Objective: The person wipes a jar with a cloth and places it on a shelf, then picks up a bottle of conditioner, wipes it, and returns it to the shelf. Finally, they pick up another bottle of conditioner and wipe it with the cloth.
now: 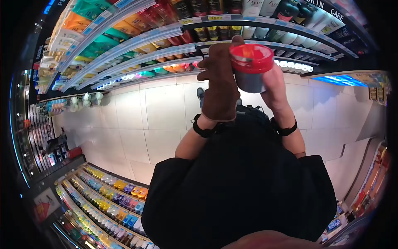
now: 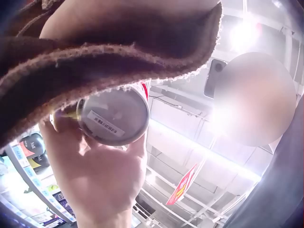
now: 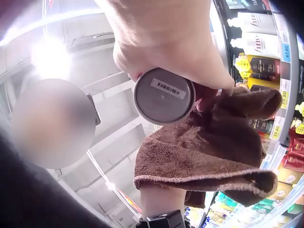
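Note:
My right hand (image 1: 275, 85) grips a round tub (image 1: 251, 83) with a grey body and a red lid (image 1: 252, 58). Its flat grey base, with a barcode sticker (image 3: 168, 88), shows in both wrist views. Over my left hand (image 1: 221, 85) sits a loose brown terry glove or mitt (image 3: 199, 159) with a stitched hem, its cuff open around the wrist. The cloth hides the left fingers. From the head view, the covered hand is upright right beside the tub, its edge overlapping the lid's left side.
Ahead, curved shelves (image 1: 269, 20) hold rows of bottles and tubes, with price tags along the edges. Another shelf unit (image 1: 103, 195) of colourful bottles stands behind at the left. Pale floor tiles (image 1: 161, 108) lie below. A lit blue panel (image 1: 340, 80) is at the right.

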### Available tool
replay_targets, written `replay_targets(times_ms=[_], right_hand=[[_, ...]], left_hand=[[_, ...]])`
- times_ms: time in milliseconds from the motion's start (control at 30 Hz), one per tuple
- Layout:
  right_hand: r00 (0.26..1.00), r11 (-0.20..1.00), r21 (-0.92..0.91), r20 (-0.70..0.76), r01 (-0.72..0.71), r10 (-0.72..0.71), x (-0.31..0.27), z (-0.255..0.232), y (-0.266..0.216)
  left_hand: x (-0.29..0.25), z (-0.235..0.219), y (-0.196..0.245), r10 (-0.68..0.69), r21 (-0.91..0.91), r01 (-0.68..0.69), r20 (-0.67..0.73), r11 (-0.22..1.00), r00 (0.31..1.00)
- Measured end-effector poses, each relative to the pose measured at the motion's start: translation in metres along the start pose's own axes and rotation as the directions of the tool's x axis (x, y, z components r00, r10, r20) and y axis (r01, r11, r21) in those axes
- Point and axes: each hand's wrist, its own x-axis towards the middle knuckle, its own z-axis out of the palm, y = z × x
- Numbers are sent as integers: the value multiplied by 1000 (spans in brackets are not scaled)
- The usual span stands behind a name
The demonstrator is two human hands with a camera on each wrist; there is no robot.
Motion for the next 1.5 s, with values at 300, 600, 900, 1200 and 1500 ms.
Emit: replay_targets(times_ms=[300, 600, 900, 1200, 1500], right_hand=[[800, 415, -822, 78, 389, -595, 10, 22, -2], [815, 446, -762, 179, 469, -551, 9, 18, -5], [978, 958, -218, -54, 187, -203, 5, 23, -5], [918, 699, -629, 63, 340, -391, 9, 19, -9], [994, 996, -92, -110, 14, -24, 11, 13, -11]], left_hand=[[-11, 3, 12, -8, -340, -39, -135, 940, 991], [5, 21, -2, -25, -489, -161, -352, 858, 936], [1, 17, -2, -155, -674, -15, -191, 738, 969], [3, 28, 1, -186, -802, -138, -297, 581, 937], [0, 15, 4, -142, -668, -68, -255, 741, 956]])
